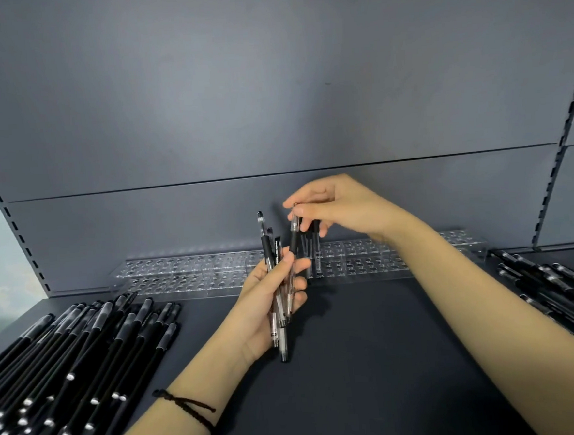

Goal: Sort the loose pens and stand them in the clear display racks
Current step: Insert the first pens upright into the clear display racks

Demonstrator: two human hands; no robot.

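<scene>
My left hand [271, 303] grips a small bundle of clear-barrelled pens [279, 326] with black grips, held nearly upright above the dark shelf. My right hand [332, 207] pinches the top end of one pen [295, 237] from that bundle, its lower end still between my left fingers. Behind the hands stand two clear display racks: a left rack [184, 270] with rows of holes showing no pens, and a right rack [359, 256]. A few dark pens [314, 246] stand in the right rack's left end, partly hidden by my right fingers.
A large spread of loose black pens [75, 371] lies on the shelf [374, 364] at the left. Another pile of dark pens [559, 290] lies at the far right, beyond my right forearm. A grey back panel [270, 99] rises behind the racks.
</scene>
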